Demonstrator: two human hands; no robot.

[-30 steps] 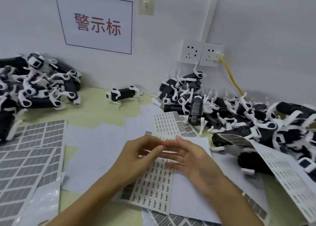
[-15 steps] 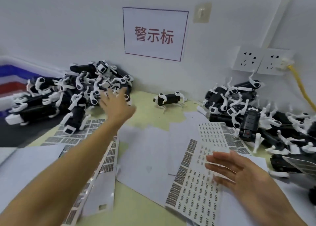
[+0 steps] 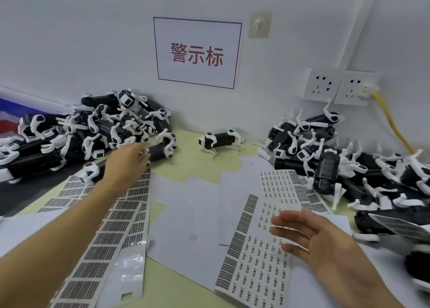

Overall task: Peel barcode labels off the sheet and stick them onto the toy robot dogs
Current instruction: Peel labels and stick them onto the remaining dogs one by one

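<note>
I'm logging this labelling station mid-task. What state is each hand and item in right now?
left hand: reaching to the left pile, grip around a toy dog lying at its edge.
right hand: open, fingers spread over the barcode label sheet, holding nothing.
barcode label sheet: flat on the table, partly peeled.
lone toy dog: standing upright between the piles.
yellow cable: plugged into the wall socket.
</note>
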